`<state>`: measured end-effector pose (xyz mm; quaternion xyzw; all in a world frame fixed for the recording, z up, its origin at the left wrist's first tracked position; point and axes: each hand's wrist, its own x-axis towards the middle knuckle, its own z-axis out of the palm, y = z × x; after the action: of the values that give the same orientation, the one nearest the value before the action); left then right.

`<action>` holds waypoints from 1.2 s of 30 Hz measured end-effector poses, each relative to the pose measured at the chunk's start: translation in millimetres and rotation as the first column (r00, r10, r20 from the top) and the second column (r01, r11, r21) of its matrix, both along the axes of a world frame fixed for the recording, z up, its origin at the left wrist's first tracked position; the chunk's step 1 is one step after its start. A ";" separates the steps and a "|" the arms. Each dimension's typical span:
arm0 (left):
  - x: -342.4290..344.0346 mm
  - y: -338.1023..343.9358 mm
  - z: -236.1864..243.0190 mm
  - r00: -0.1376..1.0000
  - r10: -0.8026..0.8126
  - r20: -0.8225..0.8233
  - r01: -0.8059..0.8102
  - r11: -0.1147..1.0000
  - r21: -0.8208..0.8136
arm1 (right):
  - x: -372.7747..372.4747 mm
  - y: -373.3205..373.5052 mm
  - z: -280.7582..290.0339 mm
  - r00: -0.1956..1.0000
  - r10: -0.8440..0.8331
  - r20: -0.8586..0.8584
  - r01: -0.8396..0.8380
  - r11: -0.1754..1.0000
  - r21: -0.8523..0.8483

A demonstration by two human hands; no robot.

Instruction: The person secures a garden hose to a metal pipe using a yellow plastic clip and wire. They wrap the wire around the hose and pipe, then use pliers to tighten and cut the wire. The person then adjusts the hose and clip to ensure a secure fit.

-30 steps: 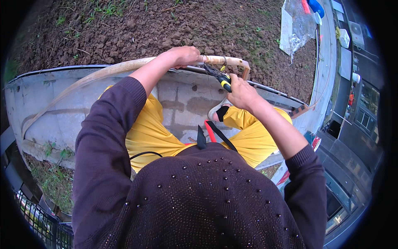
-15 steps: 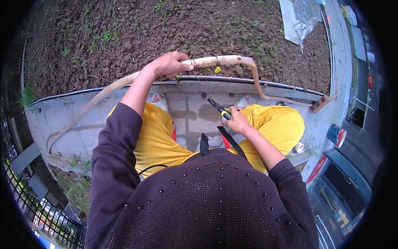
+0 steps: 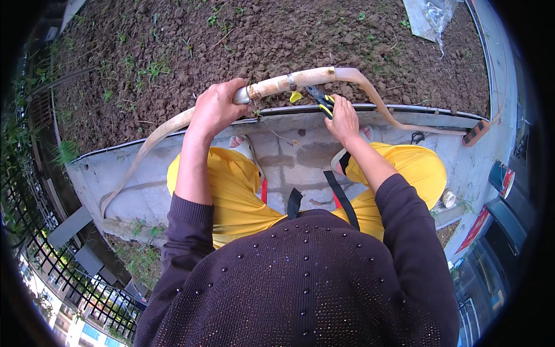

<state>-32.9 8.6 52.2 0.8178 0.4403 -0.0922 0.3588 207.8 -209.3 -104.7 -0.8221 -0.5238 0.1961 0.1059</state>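
My left hand (image 3: 217,107) grips a pale hose (image 3: 163,132) just left of a stained joint section (image 3: 269,87), which has a short metal piece beside my fingers. A metal clamp (image 3: 292,82) with a yellow tab (image 3: 296,96) hanging below it circles the joint section. My right hand (image 3: 345,120) is closed on black-and-yellow pliers (image 3: 321,99), whose jaws point up-left toward the hose, just right of the tab. The hose bends down on the right and runs along the bed's edge to the side.
A soil bed (image 3: 260,40) with weeds lies beyond a concrete walkway (image 3: 306,179) where my sandalled feet stand. A plastic sheet (image 3: 430,17) lies at the back right. A brick (image 3: 475,133) sits at the walkway's right end. Railings (image 3: 40,243) edge the left.
Since one second ago the pliers first dropped back from the hose and have now risen again near the clamp. My left hand keeps holding the hose. The camera view has shifted.
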 end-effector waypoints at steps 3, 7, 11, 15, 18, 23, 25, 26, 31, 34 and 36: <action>1.6 -2.4 0.6 1.000 0.004 -0.017 -0.004 1.000 0.020 | 2.1 3.4 6.4 0.975 0.216 -0.046 -0.217 0.976 -0.013; 2.7 1.7 -4.3 0.999 -0.022 -0.028 0.021 1.000 -0.007 | -5.8 -11.1 -10.1 0.871 0.477 -0.120 -0.489 0.866 -0.103; 2.2 5.5 -10.6 1.000 -0.020 0.002 0.020 0.999 -0.025 | -31.0 -30.2 -55.6 0.727 0.681 -0.091 -0.668 0.669 -0.324; 4.0 10.9 -17.9 0.998 -0.024 0.059 0.027 0.998 -0.058 | -61.4 -53.0 -114.3 0.514 0.857 0.037 -0.728 0.458 -0.510; -1.4 14.2 -17.8 0.995 0.002 0.101 0.013 0.989 -0.144 | -71.7 -51.2 -121.8 0.271 0.960 0.069 -0.796 0.264 -0.544; -2.6 19.6 -16.5 0.989 0.015 0.146 0.018 0.975 -0.221 | -85.0 -36.6 -107.7 0.136 0.980 0.144 -0.860 0.189 -0.474; -1.2 20.3 -13.5 0.993 0.026 0.119 0.007 0.964 -0.267 | -90.9 -19.2 -87.3 0.216 0.976 0.021 -0.833 0.196 -0.517; -2.2 20.8 -14.2 0.990 0.015 0.137 0.018 0.971 -0.238 | -90.7 -11.4 -74.7 0.387 0.918 -0.083 -0.824 0.303 -0.479; -7.2 13.0 -24.1 0.962 0.006 0.273 0.035 0.989 -0.146 | -66.6 12.8 -5.1 0.689 -0.041 -0.724 -0.326 0.874 -0.360; -6.4 10.1 -24.8 0.952 -0.041 0.303 0.080 0.990 -0.118 | -52.2 24.6 48.6 0.435 -0.176 -0.883 -0.089 0.967 -0.237; -5.2 8.4 -21.9 0.959 -0.068 0.276 0.107 0.986 -0.129 | -49.7 31.9 90.3 0.299 -0.139 -0.944 -0.089 0.981 -0.172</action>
<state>-38.1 17.0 30.3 0.8136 0.3429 -0.0267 0.4688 158.1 -177.5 -14.4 -0.5601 -0.3248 0.6921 0.3189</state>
